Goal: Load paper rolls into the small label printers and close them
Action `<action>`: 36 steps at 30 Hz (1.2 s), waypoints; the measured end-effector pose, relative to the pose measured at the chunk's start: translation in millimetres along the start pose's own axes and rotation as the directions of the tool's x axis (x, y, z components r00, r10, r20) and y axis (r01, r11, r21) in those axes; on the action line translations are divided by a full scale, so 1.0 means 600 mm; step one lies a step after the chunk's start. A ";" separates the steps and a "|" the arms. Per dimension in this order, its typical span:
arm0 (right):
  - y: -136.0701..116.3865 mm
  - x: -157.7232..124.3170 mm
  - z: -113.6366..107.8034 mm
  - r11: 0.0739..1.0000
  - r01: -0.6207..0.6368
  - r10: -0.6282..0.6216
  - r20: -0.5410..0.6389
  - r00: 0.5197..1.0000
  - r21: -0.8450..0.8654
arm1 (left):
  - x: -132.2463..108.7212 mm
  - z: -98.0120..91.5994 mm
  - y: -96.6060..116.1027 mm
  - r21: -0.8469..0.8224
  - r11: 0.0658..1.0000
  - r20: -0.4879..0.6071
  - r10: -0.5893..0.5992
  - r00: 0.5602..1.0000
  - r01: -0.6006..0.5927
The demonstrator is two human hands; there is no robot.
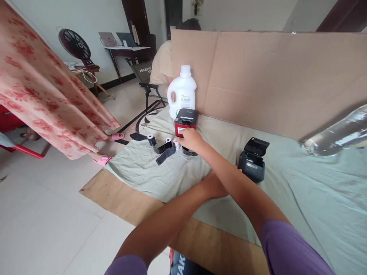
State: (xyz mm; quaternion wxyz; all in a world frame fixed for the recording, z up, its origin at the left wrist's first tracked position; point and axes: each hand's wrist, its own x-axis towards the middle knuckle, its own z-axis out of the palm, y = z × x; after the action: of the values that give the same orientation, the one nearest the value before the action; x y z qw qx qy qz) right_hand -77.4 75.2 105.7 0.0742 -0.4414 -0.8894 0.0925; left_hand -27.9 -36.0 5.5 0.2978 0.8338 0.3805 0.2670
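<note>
My right hand [192, 139] reaches across the pale green sheet [301, 198] to the front of a red and black label printer [186, 119]. Its fingers curl down and pinch a small white paper roll [176, 144], with a dark object just under the palm. Two more white rolls [168, 140] lie to the left among black straps [164, 152]. My left hand [215, 185] rests on the sheet under my right forearm, and its fingers are hidden. A black printer [252, 160] with its lid up stands to the right of my arms.
A white detergent bottle [182, 91] stands behind the red printer, against a cardboard wall [272, 76]. A person sits beyond the cardboard. A flowered red cloth [43, 88] hangs at the left, with pink slippers [103, 159] on the tiled floor. A silvery plastic bundle [338, 133] lies at right.
</note>
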 end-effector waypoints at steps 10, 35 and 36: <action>0.000 0.012 0.016 0.953 -0.027 0.013 0.048 0.999 0.303 | 0.003 0.004 -0.011 0.109 0.991 0.067 0.069 0.995 -0.076; 0.446 -0.352 -0.034 0.725 -0.191 0.415 -0.198 0.888 0.662 | 0.035 -0.015 0.031 0.330 0.944 -0.043 0.028 0.999 -0.012; 0.443 -0.353 -0.035 0.744 -0.199 0.409 -0.198 0.891 0.639 | 0.045 -0.017 0.036 0.332 0.943 -0.049 0.023 0.999 -0.005</action>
State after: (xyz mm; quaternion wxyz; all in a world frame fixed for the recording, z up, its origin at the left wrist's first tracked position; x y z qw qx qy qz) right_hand 259.1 65.8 54.5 0.3399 -0.5443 -0.7028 0.3070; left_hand -8.9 -23.1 33.4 0.1414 0.8674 0.4218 0.2230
